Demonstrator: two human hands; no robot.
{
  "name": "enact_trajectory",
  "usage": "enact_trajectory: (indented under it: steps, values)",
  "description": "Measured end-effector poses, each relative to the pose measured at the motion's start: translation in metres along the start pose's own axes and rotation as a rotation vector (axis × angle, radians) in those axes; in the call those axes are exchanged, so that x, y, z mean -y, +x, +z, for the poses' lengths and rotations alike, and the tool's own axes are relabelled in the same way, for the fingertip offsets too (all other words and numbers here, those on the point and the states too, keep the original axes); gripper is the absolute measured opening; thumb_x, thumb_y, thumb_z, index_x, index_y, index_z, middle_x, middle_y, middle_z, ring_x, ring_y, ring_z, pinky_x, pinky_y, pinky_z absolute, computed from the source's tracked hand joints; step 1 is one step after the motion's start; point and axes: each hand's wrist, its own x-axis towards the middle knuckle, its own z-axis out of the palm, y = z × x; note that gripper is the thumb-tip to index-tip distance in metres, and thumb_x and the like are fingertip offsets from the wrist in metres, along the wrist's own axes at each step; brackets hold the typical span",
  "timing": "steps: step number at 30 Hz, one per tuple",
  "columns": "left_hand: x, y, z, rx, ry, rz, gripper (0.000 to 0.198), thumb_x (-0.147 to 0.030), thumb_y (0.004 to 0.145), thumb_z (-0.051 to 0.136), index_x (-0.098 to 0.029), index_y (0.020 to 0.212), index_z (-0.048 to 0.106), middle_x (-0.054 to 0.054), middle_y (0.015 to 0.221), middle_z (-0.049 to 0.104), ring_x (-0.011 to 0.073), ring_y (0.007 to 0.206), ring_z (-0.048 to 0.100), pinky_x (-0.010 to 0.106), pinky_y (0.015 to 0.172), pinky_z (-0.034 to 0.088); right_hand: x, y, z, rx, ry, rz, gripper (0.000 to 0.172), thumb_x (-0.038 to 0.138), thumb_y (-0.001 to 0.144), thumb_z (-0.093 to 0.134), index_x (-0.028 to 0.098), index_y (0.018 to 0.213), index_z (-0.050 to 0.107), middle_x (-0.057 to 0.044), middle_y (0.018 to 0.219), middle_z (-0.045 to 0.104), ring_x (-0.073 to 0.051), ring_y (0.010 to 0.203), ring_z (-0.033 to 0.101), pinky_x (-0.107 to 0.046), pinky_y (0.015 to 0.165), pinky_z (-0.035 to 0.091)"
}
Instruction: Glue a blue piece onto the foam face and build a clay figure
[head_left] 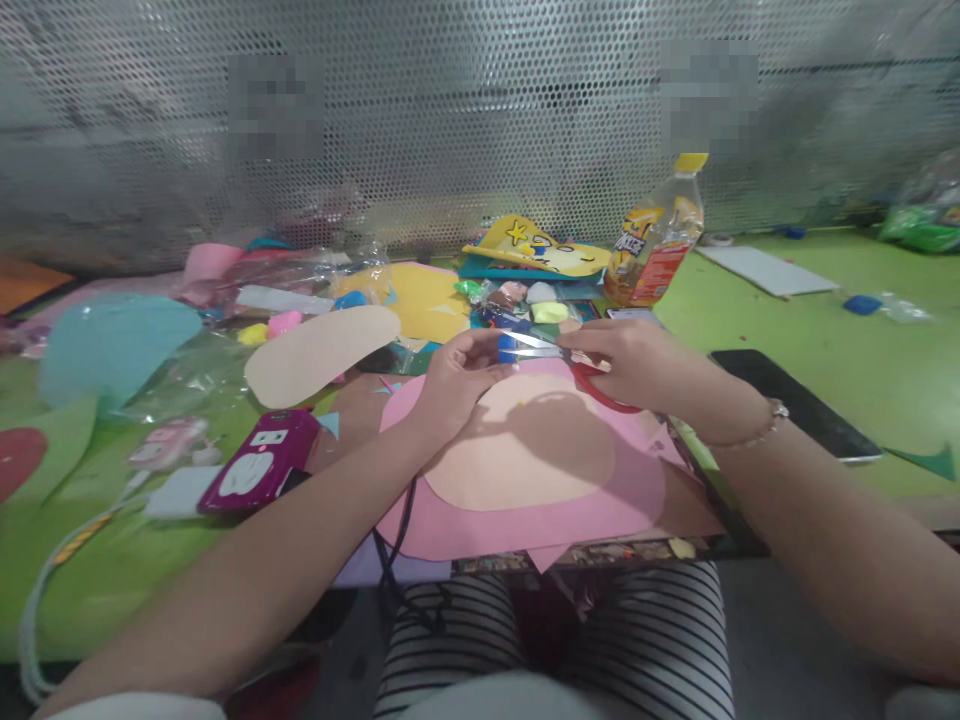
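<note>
My right hand is closed on the scissors, whose red handles show below the fingers. The blades are parted and point left, with their tips at a small blue piece. My left hand pinches that blue piece between thumb and fingers. What it is made of I cannot tell. Below both hands lies a cream rounded cut-out on top of a larger pink sheet. Shadows of my hands fall across the cream shape.
Small coloured packets lie just beyond my hands. A drink bottle with a yellow cap stands behind my right hand. A black phone is at right, a purple power bank at left. A perforated metal panel rises behind the table.
</note>
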Motion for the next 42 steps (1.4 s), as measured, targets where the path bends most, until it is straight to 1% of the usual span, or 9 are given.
enact_trajectory:
  steps: [7, 12, 18, 22, 24, 27, 30, 34, 42]
  values:
    - [-0.004, 0.0, 0.003, -0.001, 0.034, 0.028, 0.035, -0.01, 0.055, 0.076, -0.02, 0.087, 0.067, 0.0, 0.087, 0.068, 0.0122, 0.082, 0.062, 0.029, 0.081, 0.049, 0.006, 0.001, -0.006, 0.051, 0.058, 0.038, 0.016, 0.012, 0.074, 0.047, 0.018, 0.075, 0.062, 0.0, 0.061, 0.054, -0.011, 0.053, 0.041, -0.024, 0.052, 0.03]
    - [-0.005, 0.0, 0.003, -0.013, 0.075, 0.058, 0.034, -0.01, 0.055, 0.076, -0.021, 0.086, 0.066, 0.0, 0.087, 0.068, 0.0134, 0.083, 0.062, 0.031, 0.083, 0.048, 0.008, 0.001, -0.009, 0.085, 0.148, 0.078, 0.014, 0.013, 0.074, 0.049, 0.018, 0.075, 0.061, 0.003, 0.054, 0.048, -0.009, 0.049, 0.036, -0.022, 0.049, 0.029]
    - [-0.008, -0.002, 0.004, 0.025, 0.103, 0.068, 0.03, -0.012, 0.059, 0.074, -0.018, 0.086, 0.064, 0.002, 0.09, 0.068, 0.015, 0.087, 0.063, 0.033, 0.086, 0.046, 0.008, 0.002, -0.011, 0.107, 0.204, 0.136, 0.012, 0.02, 0.078, 0.051, 0.018, 0.076, 0.062, 0.004, 0.051, 0.046, -0.008, 0.047, 0.036, -0.022, 0.049, 0.029]
    - [-0.006, -0.001, 0.003, 0.041, 0.112, 0.092, 0.033, -0.012, 0.06, 0.074, -0.019, 0.09, 0.061, 0.001, 0.091, 0.068, 0.0151, 0.089, 0.063, 0.034, 0.088, 0.046, 0.01, 0.003, -0.01, 0.078, 0.185, 0.155, 0.011, 0.021, 0.078, 0.051, 0.018, 0.08, 0.061, 0.003, 0.054, 0.047, -0.008, 0.048, 0.037, -0.021, 0.049, 0.03]
    - [-0.004, -0.001, 0.002, 0.04, 0.131, 0.108, 0.035, -0.012, 0.059, 0.074, -0.019, 0.09, 0.06, 0.001, 0.091, 0.067, 0.0148, 0.088, 0.063, 0.034, 0.088, 0.047, 0.01, 0.003, -0.009, 0.054, 0.161, 0.115, 0.013, 0.02, 0.078, 0.05, 0.018, 0.085, 0.061, 0.002, 0.059, 0.051, -0.01, 0.051, 0.04, -0.022, 0.051, 0.031]
    - [-0.003, 0.0, 0.002, 0.02, 0.18, 0.12, 0.035, -0.014, 0.059, 0.075, -0.02, 0.09, 0.059, 0.001, 0.093, 0.066, 0.0143, 0.087, 0.062, 0.034, 0.085, 0.049, 0.007, 0.003, -0.006, 0.019, 0.087, 0.0, 0.023, 0.016, 0.076, 0.049, 0.016, 0.096, 0.059, -0.004, 0.077, 0.058, -0.014, 0.064, 0.05, -0.023, 0.058, 0.036]
    - [-0.003, -0.002, 0.005, -0.002, 0.201, 0.126, 0.036, -0.016, 0.059, 0.076, -0.02, 0.09, 0.06, 0.001, 0.095, 0.064, 0.0144, 0.088, 0.061, 0.032, 0.081, 0.051, 0.006, 0.004, -0.003, 0.002, -0.005, -0.065, 0.03, 0.016, 0.075, 0.05, 0.015, 0.104, 0.058, -0.009, 0.089, 0.06, -0.019, 0.078, 0.055, -0.026, 0.064, 0.039]
    - [-0.005, -0.005, 0.008, 0.022, 0.171, 0.103, 0.036, -0.016, 0.057, 0.077, -0.019, 0.088, 0.059, 0.0, 0.092, 0.062, 0.0142, 0.088, 0.061, 0.032, 0.08, 0.053, 0.006, 0.004, -0.002, -0.027, -0.09, -0.074, 0.029, 0.016, 0.075, 0.051, 0.016, 0.103, 0.06, -0.01, 0.089, 0.06, -0.021, 0.081, 0.056, -0.029, 0.067, 0.041]
    - [0.003, -0.006, 0.004, 0.089, -0.015, 0.048, 0.031, -0.015, 0.06, 0.077, -0.02, 0.086, 0.061, -0.001, 0.087, 0.064, 0.0105, 0.076, 0.063, 0.027, 0.07, 0.055, -0.002, 0.002, 0.0, -0.037, -0.003, -0.079, 0.034, 0.013, 0.075, 0.051, 0.018, 0.106, 0.062, -0.008, 0.088, 0.062, -0.018, 0.078, 0.057, -0.027, 0.064, 0.042]
